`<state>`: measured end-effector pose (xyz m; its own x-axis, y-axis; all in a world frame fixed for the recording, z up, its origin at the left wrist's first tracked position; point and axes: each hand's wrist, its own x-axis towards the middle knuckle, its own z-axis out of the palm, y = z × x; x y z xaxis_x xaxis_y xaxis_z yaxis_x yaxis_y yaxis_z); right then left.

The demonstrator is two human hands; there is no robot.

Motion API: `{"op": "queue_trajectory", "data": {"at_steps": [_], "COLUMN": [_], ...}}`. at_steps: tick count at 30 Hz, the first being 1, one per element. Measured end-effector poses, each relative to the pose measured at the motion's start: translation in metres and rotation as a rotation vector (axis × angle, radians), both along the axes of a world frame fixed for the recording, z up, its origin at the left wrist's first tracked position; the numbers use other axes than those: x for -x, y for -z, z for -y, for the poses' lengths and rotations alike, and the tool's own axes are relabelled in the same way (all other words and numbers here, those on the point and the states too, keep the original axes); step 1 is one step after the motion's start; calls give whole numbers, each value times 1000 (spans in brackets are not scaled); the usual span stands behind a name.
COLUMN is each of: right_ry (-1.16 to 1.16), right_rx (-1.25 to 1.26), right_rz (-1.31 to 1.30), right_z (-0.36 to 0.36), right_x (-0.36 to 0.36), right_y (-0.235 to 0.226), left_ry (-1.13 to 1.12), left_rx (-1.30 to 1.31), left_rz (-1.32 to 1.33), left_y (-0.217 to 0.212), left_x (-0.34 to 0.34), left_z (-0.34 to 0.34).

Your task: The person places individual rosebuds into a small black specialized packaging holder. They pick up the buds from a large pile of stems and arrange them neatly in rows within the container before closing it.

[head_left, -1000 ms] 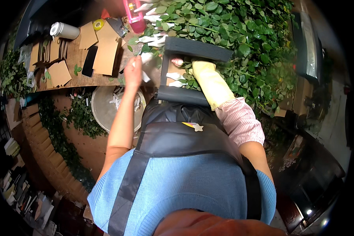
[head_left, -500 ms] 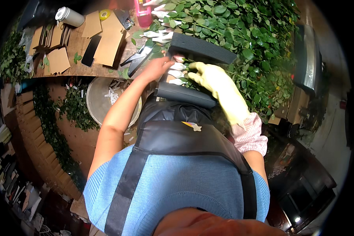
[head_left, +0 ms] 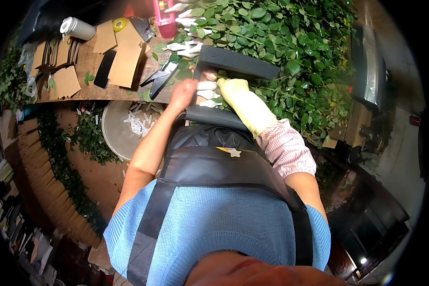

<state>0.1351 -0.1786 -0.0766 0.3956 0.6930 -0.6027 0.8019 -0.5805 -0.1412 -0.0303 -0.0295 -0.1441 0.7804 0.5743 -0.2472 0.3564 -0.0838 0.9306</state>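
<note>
Near the top centre of the frame, the bare left hand (head_left: pixel 183 90) is curled into a loose fist beside the white-wrapped flower buds (head_left: pixel 206 86) lying in a dark ribbed tray (head_left: pixel 236 62); whether it pinches one I cannot tell. The right hand (head_left: pixel 233 88), in a yellow glove, rests on the same buds with fingers bent over them, its grip hidden. Leafy green stems (head_left: pixel 281 43) fill the upper right. On the wooden counter (head_left: pixel 88 66) at upper left lie brown card pieces (head_left: pixel 126 59), black scissors (head_left: pixel 159 76), a dark phone (head_left: pixel 104 69) and a pink bottle (head_left: pixel 164 19).
</note>
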Motion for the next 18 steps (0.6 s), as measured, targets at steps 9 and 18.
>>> {"op": "queue_trajectory", "data": {"at_steps": [9,18], "right_ry": [-1,13], "right_rx": [17,297], "right_rz": [0,-95], "right_z": [4,-8], "right_x": [8,9], "right_y": [-70,-14], "left_ry": [269,767], "left_rx": [-234,-548], "left_rz": [-197,63], "left_y": [-16,-18], "left_x": [51,-13], "left_z": [-60,-21]}}
